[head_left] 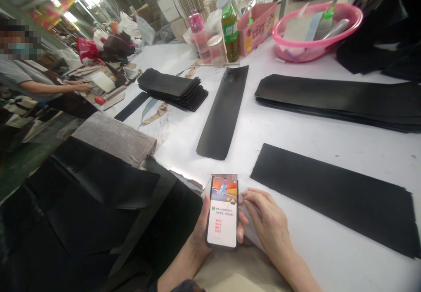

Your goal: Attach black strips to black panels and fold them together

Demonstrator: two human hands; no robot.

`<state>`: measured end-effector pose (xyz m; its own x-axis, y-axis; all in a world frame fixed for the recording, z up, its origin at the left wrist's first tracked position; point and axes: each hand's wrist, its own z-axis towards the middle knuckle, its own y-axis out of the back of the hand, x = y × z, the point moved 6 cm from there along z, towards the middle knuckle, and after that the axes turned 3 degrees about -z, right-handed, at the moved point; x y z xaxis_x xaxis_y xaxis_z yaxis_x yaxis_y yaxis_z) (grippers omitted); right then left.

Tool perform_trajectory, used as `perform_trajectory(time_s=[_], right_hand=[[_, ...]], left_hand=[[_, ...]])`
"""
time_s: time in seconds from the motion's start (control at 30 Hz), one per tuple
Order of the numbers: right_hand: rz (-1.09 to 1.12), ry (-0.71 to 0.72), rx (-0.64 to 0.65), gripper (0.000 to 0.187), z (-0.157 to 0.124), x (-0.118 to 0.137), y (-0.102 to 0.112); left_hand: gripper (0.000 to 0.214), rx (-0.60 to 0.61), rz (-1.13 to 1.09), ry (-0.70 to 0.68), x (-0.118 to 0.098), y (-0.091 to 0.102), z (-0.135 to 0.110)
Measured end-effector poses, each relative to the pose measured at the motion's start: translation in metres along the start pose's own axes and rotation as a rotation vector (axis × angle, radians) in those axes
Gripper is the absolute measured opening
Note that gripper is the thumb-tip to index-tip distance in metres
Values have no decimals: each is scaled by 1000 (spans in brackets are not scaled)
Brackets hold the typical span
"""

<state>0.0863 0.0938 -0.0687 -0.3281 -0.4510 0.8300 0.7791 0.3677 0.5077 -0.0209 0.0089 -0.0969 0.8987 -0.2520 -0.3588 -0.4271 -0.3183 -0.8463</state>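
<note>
My left hand (199,235) is wrapped round a lit phone (222,213) at the near edge of the white table (296,121), its thumb along the phone's left side. Beside it my right hand (268,222) rests on the table, fingers curled loosely and touching the phone's right edge. A long black sheet (332,195) lies just right of my right hand. Another black strip (225,108) lies farther out, in the middle of the table.
Stacks of black sheets lie at the back left (174,89) and back right (342,101). A pink basin (315,31), a green bottle (230,31) and a pink bottle (199,35) stand behind. Another person (29,77) works at far left. Dark fabric (98,195) drapes near left.
</note>
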Motion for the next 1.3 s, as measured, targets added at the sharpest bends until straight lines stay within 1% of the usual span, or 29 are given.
perform_trajectory(time_s=[0.23,0.4,0.87,1.07,1.3], right_hand=[[1,-11,13,12,1,-1,-2],[-8,3,2,13,2,0,-2],[-29,9,-6,13,2,1,0],[-18,-2,2,13,2,0,-1],[-38,10,-13,15,3,3,2]], left_hand=[[93,9,12,-2,1,-1,0],[93,0,12,4,0,0,-1],[90,24,11,-1,-1,-2,-1],[91,6,3,-4,0,-1,0],[91,27,13,6,0,-1,-1]])
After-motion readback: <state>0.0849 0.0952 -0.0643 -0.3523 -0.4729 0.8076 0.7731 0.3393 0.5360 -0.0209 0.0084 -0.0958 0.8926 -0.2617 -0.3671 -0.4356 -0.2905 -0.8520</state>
